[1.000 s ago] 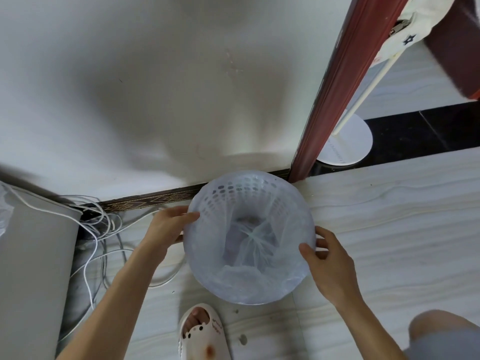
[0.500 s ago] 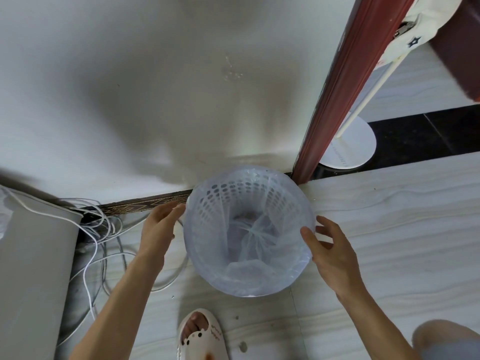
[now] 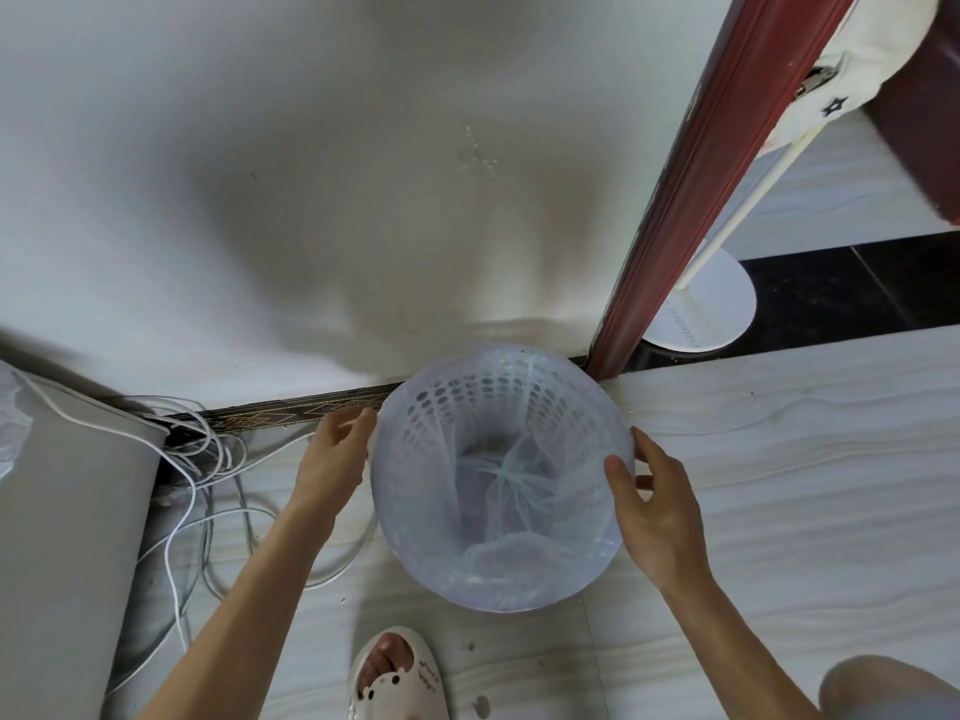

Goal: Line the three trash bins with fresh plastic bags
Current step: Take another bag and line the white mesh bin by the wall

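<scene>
A round pale trash bin (image 3: 467,402) with a perforated wall stands on the floor, close to the wall and the foot of a door frame. A thin translucent plastic bag (image 3: 501,485) lines it, stretched over the rim and gathered in folds at the bottom. My left hand (image 3: 332,459) presses against the bin's left side, fingertips at the rim. My right hand (image 3: 654,511) grips the right side, thumb over the bagged rim and fingers outside.
A red-brown door frame (image 3: 670,200) rises just right of the bin, with a white round stand base (image 3: 701,309) behind it. Tangled white cables (image 3: 208,459) and a grey box (image 3: 62,511) lie at the left. My slippered foot (image 3: 395,678) is below the bin.
The bin has shifted away from me toward the wall and door frame. Both hands came slightly off the bin half a second ago and are on its sides again.
</scene>
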